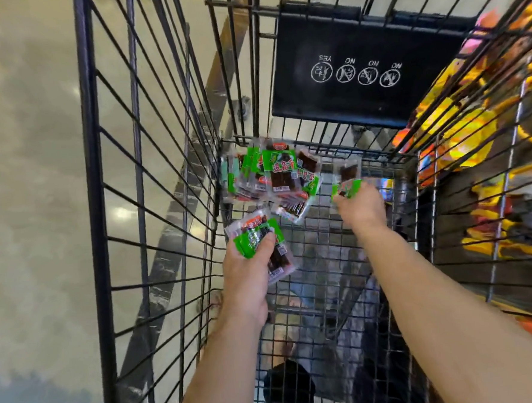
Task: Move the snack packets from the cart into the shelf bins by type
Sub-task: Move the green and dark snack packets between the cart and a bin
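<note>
Green-and-clear snack packets (275,175) lay heaped in the far left corner of the wire cart (153,208), on its mesh floor. Several overlapped, each showing a dark brown strip behind clear film and a green label with red characters. The left hand (247,280) was inside the basket, nearer than the heap, its thumb and fingers curled round a small bundle (254,236) of the same packets, which fanned out above the knuckles. The right hand (363,209) reached farther in, to the right of the heap, and was seen from the back. Its fingertips were closed on the green edge of a single packet (346,188), whose dark clear end pointed toward the cart's end wall; motion blur softened it. A black plastic flap (365,67) printed with four white round icons hung on the far end of the cart. Through the right-hand wires showed shelf stock (472,132) in orange and yellow wrappers, blurred. Pale glossy floor (31,153) lay to the left of the cart
</note>
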Action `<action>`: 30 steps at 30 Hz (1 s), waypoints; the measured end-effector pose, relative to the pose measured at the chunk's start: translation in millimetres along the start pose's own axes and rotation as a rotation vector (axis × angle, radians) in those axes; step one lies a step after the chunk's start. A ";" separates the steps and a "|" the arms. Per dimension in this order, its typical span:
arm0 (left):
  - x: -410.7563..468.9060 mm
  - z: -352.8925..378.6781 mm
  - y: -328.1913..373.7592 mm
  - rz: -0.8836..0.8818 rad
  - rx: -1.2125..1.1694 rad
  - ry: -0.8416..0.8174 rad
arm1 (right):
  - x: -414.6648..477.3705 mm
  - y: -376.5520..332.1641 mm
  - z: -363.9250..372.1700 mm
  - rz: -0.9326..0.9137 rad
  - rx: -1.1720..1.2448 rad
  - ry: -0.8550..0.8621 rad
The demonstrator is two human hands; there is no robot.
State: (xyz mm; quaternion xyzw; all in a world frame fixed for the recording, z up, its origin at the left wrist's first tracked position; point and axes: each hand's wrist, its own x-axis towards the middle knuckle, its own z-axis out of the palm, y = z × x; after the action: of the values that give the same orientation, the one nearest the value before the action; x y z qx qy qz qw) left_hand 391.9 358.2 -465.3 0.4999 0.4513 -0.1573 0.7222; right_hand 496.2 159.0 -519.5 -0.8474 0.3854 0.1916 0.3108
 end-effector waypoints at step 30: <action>2.3 -1.0 13.5 0.007 -0.093 -0.007 | -76.4 -30.4 -43.7 -0.351 0.229 -0.734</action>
State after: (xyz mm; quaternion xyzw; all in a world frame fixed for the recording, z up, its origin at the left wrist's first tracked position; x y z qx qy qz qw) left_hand 401.8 365.7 -459.4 0.4666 0.4540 -0.1353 0.7469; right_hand 475.3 185.8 -432.8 -0.7358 0.1177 0.3810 0.5473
